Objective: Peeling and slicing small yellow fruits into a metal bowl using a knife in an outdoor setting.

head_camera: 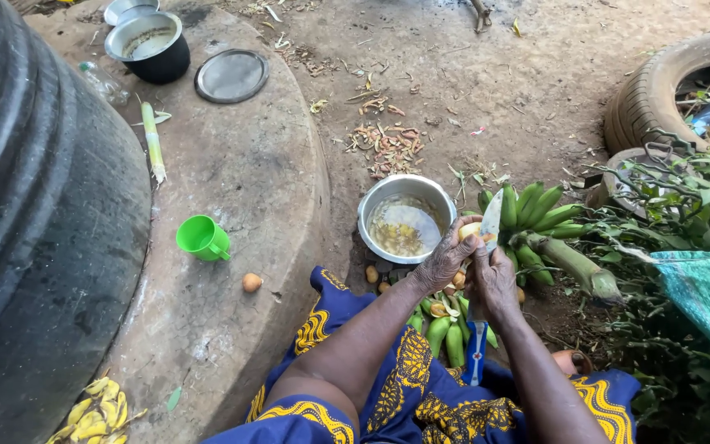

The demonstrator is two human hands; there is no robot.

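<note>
Centre frame: left hand [445,261] grips a half-peeled banana [468,231] over the metal bowl [405,219]. Right hand [493,284] is fisted on the knife [491,220], blade up against the fruit; green bunch [536,215] lies beside, within reach.

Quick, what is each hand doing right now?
Left hand: closed around a small, pale peeled banana.
Right hand: closed on a knife with a broad silver blade.

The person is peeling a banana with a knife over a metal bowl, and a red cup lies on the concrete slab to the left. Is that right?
Not quite: the cup is green, not red, as the head view shows. The rest holds: the left hand holds a banana, the right hand works the knife beside the metal bowl, and the cup lies on the slab.
</note>
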